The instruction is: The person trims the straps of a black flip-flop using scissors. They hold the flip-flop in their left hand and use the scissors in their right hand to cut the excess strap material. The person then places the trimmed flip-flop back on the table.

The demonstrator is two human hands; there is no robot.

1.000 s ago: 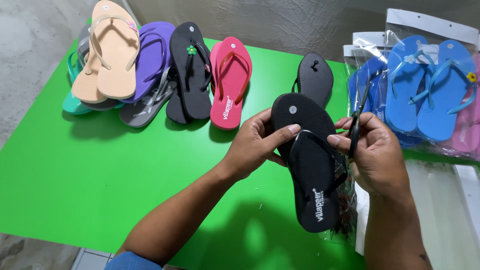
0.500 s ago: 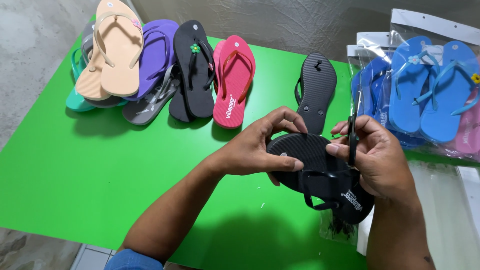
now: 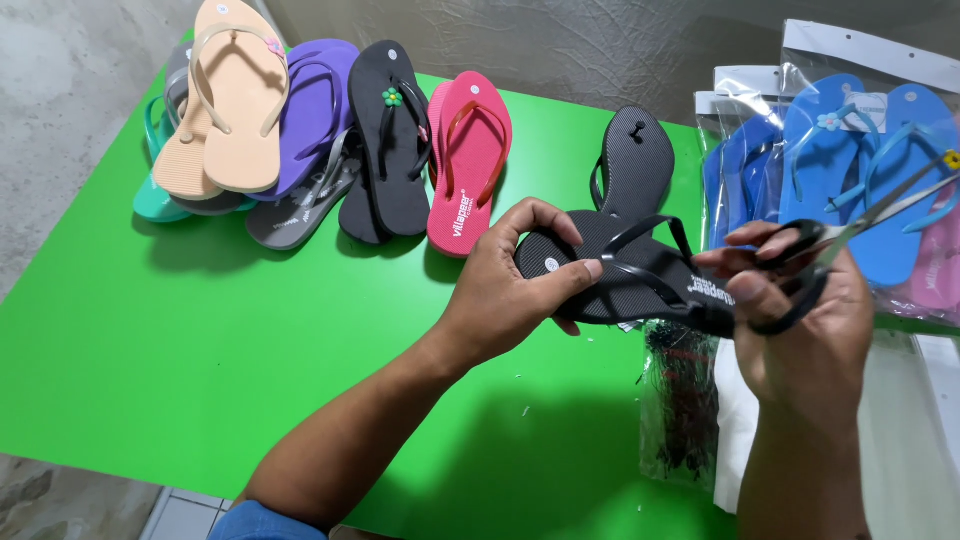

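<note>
Two hands meet over the green table (image 3: 200, 350), and both are busy. The left hand (image 3: 510, 290) comes in from below, fingers curled around the toe end of a black flip-flop (image 3: 620, 275), thumb pressed on its upper face, so the sandal sits sideways in the air just above the tabletop. The right hand (image 3: 810, 330) takes the heel end, pinching it with thumb and fingertips, and the same hand has a pair of scissors (image 3: 850, 235) hooked through its fingers, black loops at the knuckles, steel blades pointing up and away to the right. The flip-flop's black strap arches up between the two hands. Just beneath the right hand lies a clear bag of small dark pieces (image 3: 685, 400), resting on the table's near right edge beside something white. Further out, a second black flip-flop (image 3: 635, 165) lies flat on the green, just behind the held one. To the far right, packets of blue flip-flops (image 3: 850, 170) in clear plastic lean together. Far left, a row fans out: pink pair (image 3: 470, 160), black pair with a small flower (image 3: 390, 140), purple (image 3: 315, 110), then peach flip-flops (image 3: 225, 100) stacked on top.
</note>
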